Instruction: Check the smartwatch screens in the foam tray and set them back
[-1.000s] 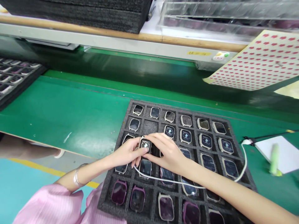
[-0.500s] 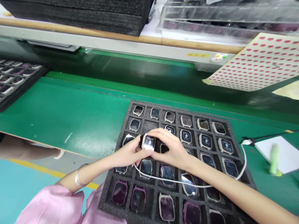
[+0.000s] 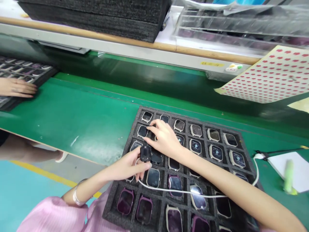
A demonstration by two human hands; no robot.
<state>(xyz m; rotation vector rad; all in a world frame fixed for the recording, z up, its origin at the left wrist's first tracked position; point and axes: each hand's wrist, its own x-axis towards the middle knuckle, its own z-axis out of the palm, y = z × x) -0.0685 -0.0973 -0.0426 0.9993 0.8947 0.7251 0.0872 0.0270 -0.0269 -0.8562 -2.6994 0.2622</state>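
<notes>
A black foam tray (image 3: 135, 206) on the green bench holds several smartwatch bodies in square cells. My left hand (image 3: 130, 166) pinches a small black charging puck (image 3: 145, 153) at the end of a white cable (image 3: 183, 192), just above the tray's left side. My right hand (image 3: 164, 138) reaches across to the second row near the tray's far left corner. Its fingers curl down over a cell and a smartwatch (image 3: 155, 138) that is almost wholly hidden beneath them. The watches to the right of my hand have lit screens (image 3: 195, 145).
Another person's hand (image 3: 16, 87) rests on a second watch tray (image 3: 36, 72) at the far left. A red-dotted sticker sheet (image 3: 270, 77) leans at the right. A white pad with a green pen (image 3: 288, 175) lies near the cable plug. Stacked foam (image 3: 96, 16) sits on the shelf behind.
The watch has come off the charging puck. My right hand carried it up-left to the second row, while my left hand kept the puck. Another person's hand appeared at the left tray.
</notes>
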